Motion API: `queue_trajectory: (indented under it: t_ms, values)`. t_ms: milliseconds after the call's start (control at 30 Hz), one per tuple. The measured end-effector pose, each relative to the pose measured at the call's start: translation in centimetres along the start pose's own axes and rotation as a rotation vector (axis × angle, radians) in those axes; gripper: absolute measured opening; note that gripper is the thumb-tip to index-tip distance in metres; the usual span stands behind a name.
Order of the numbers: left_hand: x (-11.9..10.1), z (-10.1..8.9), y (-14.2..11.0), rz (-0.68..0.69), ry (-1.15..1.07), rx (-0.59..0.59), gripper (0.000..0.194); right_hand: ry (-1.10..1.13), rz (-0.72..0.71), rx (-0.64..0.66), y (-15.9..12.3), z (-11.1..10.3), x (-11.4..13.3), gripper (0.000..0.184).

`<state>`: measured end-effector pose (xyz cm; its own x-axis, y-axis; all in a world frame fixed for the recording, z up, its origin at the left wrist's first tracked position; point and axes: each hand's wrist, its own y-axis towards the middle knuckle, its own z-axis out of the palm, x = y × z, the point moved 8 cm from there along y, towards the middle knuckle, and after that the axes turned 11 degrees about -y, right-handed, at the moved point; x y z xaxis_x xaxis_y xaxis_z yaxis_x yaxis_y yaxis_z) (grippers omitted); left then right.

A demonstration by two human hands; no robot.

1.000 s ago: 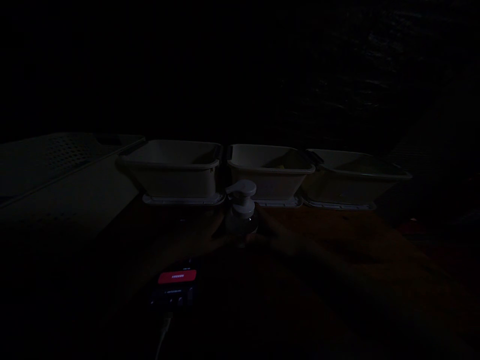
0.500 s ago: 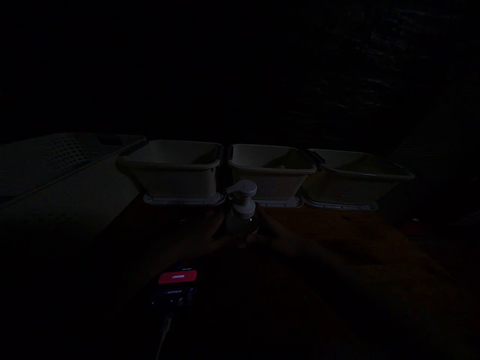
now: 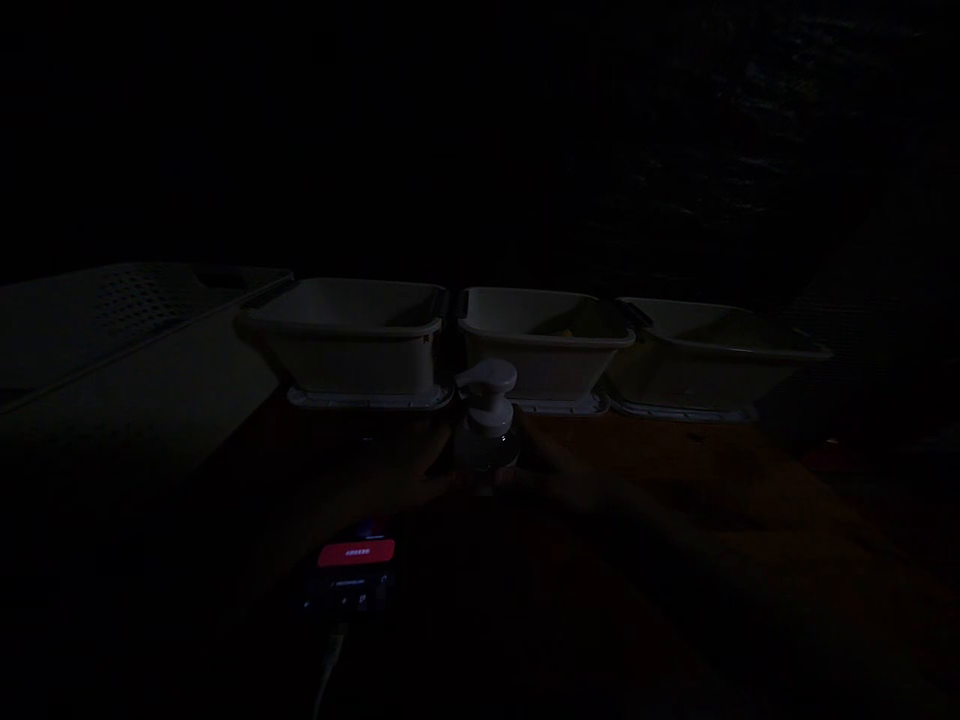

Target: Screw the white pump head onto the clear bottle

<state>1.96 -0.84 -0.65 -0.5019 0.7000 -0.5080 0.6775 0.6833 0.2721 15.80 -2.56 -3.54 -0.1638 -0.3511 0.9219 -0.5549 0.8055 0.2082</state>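
The head view is very dark, and the fingers show only as dim brown shapes at the centre of the frame. The left hand (image 3: pixel 409 472) and the right hand (image 3: pixel 574 482) close in from either side on a pump bottle (image 3: pixel 484 450), their fingers clamped against its body; how the far fingertips lie is lost in shadow. The bottle stands upright, clear below its white pump head (image 3: pixel 491 380), whose spout points left.

Lower left of centre, near the left forearm, lies a phone (image 3: pixel 358 580) with a lit red bar on its screen; a pale cable (image 3: pixel 328 660) runs from it to the bottom edge.

Beyond the hands, three pale bins stand in a row across the middle: a left bin (image 3: pixel 352 362), a middle bin (image 3: pixel 559 372) partly behind the pump head, and a right bin (image 3: pixel 697 378). Each sits on a flat white base. A small yellowish bit shows inside the middle one. A large basket (image 3: pixel 150 375) with a perforated wall fills the left side. The reddish-brown surface (image 3: pixel 697 475) shows at right, and faint glints mark the upper right.
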Motion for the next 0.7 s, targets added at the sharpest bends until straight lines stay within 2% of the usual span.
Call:
queue_trajectory:
  t_ms: [200,433,533,700]
  values:
    - [0.8,0.2,-0.1,-0.018,0.014,0.001,0.059,0.021,-0.039,-0.003,0.2,-0.1,-0.2,0.075]
    - [0.7,-0.2,0.1,-0.067,0.031,-0.008,0.057,0.012,-0.062,-0.003,0.5,0.0,0.1,0.076]
    - [0.9,-0.3,0.2,-0.045,0.013,0.002,0.058,0.039,-0.077,0.003,0.7,0.1,0.2,0.081]
    - [2.2,-0.5,0.1,-0.022,-0.003,-0.022,0.057,-0.041,-0.070,-0.042,1.0,-0.2,-0.3,0.076]
